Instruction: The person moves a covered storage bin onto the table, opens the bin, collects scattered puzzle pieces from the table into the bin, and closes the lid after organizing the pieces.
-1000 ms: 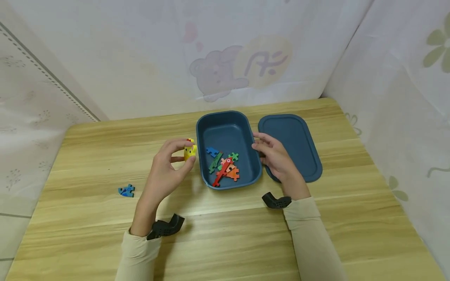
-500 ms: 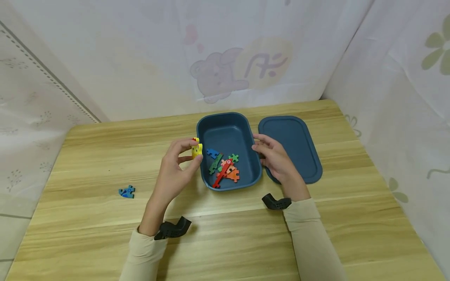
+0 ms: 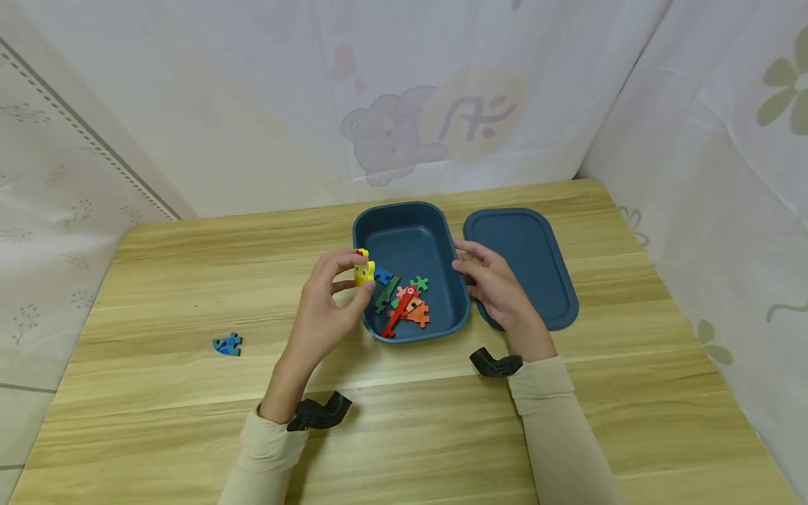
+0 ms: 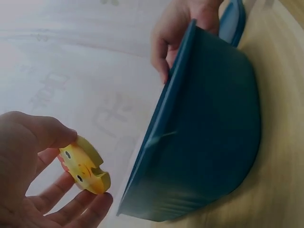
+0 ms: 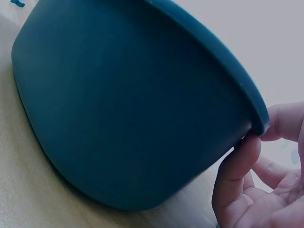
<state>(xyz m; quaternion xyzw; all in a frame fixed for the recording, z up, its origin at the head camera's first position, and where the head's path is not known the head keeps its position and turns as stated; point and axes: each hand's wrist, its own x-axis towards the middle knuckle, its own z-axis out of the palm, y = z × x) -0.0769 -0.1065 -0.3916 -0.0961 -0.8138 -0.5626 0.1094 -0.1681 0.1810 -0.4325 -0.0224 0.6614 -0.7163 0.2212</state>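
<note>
The left hand (image 3: 328, 298) pinches a small yellow puzzle piece (image 3: 363, 272) between the thumb and the fingertips, and it holds the piece just above the left rim of the dark blue box (image 3: 410, 231), which stands near the middle of the counter (image 3: 189, 280), closer to its far edge. I judge that the piece is held this high and this near the rim so that it can pass over the wall of the box. The right hand (image 3: 495, 284) rests against the right wall of the box with its fingers bent round the rim; the right wrist view shows a thumb (image 5: 237, 166) pressing under that rim, probably to keep the box steady. Several coloured puzzle pieces (image 3: 404, 301) lie in a loose heap in the near part of the box. The lid (image 3: 530, 252) lies flat just right of the box, partly under the right hand, likely put there to leave the box open. One blue puzzle piece (image 3: 228, 344) lies alone toward the left edge of the counter, well apart from the box. The shapes of the heaped pieces are hard to make out, because they overlap. In the left wrist view the yellow piece seems to have small dark dots, but its full outline is covered by fingers. Both forearms are cut off by the lower frame.
</note>
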